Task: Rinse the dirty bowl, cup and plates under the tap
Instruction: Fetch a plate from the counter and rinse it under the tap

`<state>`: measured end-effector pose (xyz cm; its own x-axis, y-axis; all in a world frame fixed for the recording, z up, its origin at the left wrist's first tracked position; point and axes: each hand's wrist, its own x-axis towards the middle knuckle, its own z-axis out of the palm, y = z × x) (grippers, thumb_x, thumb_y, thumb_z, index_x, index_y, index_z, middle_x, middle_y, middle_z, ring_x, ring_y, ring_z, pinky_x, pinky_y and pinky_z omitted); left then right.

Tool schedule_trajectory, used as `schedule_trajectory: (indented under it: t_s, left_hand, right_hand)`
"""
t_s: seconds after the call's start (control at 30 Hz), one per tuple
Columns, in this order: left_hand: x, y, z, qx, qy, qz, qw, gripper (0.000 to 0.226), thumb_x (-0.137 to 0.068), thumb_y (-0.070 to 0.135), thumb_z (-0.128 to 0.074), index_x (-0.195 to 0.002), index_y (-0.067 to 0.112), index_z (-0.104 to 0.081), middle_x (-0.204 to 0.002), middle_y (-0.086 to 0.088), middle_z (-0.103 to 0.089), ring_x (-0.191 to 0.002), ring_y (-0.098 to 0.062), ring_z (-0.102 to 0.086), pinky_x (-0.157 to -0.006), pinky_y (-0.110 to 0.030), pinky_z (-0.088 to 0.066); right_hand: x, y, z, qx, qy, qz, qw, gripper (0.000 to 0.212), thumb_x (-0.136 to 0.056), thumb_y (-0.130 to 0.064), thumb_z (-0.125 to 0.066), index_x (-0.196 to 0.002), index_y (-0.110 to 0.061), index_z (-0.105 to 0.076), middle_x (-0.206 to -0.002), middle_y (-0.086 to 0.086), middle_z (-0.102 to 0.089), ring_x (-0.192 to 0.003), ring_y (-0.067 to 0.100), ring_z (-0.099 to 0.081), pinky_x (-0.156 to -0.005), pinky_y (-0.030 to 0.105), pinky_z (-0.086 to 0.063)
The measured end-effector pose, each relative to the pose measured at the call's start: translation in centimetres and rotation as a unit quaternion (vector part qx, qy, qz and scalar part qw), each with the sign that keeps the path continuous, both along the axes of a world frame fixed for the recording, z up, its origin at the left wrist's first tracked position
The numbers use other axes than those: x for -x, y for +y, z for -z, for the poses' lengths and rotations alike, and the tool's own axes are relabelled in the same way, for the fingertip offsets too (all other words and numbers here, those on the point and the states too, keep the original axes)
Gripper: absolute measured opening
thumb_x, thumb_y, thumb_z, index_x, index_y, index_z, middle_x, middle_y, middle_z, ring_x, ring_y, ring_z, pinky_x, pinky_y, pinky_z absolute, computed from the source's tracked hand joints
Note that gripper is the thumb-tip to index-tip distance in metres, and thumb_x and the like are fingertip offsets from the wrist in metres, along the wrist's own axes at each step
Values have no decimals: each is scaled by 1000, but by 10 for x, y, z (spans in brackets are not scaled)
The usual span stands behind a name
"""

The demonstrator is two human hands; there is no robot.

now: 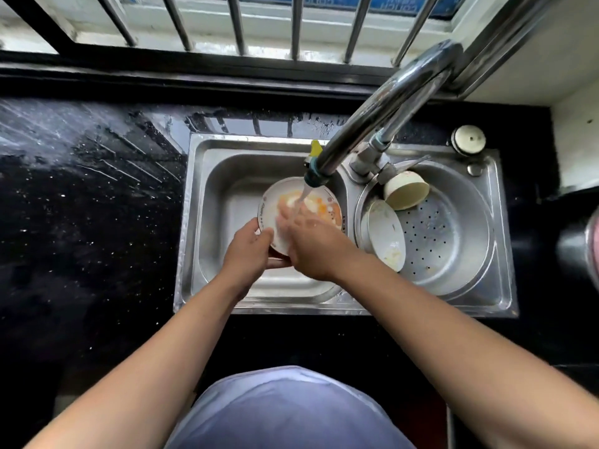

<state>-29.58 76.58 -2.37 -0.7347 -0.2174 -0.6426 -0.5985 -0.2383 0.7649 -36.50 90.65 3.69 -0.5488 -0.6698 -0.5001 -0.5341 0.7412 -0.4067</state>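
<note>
A plate (269, 202) with orange residue is held tilted over the left basin of the sink (194, 222), directly under the tap (372, 124). Water is seen running from the spout onto the plate face.

Left hand (248, 251): closed around the plate's near-left rim, thumb on top, fingers underneath.

Right hand (308, 241): laid flat on the plate face, fingers spread and blurred, in the water stream. Nothing is gripped by it.

In the right basin, a perforated strainer bowl (453, 234) is seated. A second plate (385, 234), still soiled at its near end, is leaned on edge against the strainer's left wall. A cream cup (406, 191) is lying on its side at the strainer's far-left rim, just beside the tap base, its mouth toward the near side. Whether cup and second plate are touching cannot be told.

The sink is set into a black speckled counter (81, 205), toward its right end; the far edge of the counter is wet. A round white plug (470, 139) is seen at the sink's far-right corner.
</note>
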Motion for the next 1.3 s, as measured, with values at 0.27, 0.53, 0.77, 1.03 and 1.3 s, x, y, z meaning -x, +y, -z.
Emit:
schedule_trajectory:
  t_s: [0.27,0.53,0.77,1.03,1.3]
  left_hand:
    - [-4,-10,3,-10,-20,0,1000,26,-94,16,-49,-108,21,-71,-101,-16,-80,-86,-33,-81,-71,-48,-68]
    - [-11,-24,13,-29,-13,-11,999,31,-101,8,-46,-121,15,-68,-106,-17,-80,-93,-32,-80,-71,-43,-67]
    - [-7,-21,4,4,7,29,1000,23,-103,6,-49,-121,6,-63,-87,-18,-78,-71,-24,-73,-68,-35,-64]
    - [-4,-29,1,-21,7,25,999,22,-104,2,-47,-113,15,-63,-85,-13,-80,-77,-24,-80,-65,-33,-67]
    - [-12,-48,5,-11,-8,23,1000,26,-103,8,-47,-115,22,-64,-97,-12,-82,-91,-29,-81,-69,-36,-67]
  right_hand:
    - [-2,5,8,-56,57,81,994,53,-95,-16,-46,-146,-2,-37,-155,20,-31,-135,37,-43,-108,46,-44]
    - [-29,30,12,-26,-29,32,999,42,-93,-16,-41,-134,-16,-48,-152,3,-41,-138,33,-45,-106,47,-47]
    - [-22,-26,14,74,-22,65,995,54,-105,-28,-41,-152,-4,-31,-165,19,-22,-149,39,-28,-120,50,-30]
    - [-9,-22,19,0,38,124,992,57,-104,-29,-38,-153,-1,-29,-164,21,-24,-149,39,-27,-122,50,-24]
    - [-32,5,22,14,-16,103,994,49,-101,-23,-41,-148,-8,-41,-162,11,-32,-148,32,-33,-115,45,-40]
